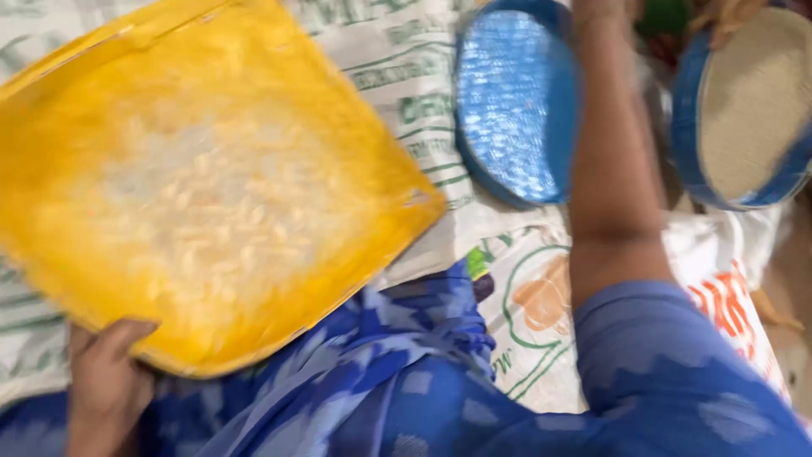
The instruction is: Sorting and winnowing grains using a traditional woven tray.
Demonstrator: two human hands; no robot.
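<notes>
At the far left, the left hand point(106, 385) has its fingers closed on the near edge of a big yellow tray point(199, 173). Pale, blurry bits lie on it. It looks stiff and light, but wide, so the rim is the best place to hold. Its long side runs from low left up to the right, over printed sacks point(397, 59). Next comes a blue sieve point(516, 101). The right hand point(596, 10) reaches past the top edge; I cannot tell its fingers.
</notes>
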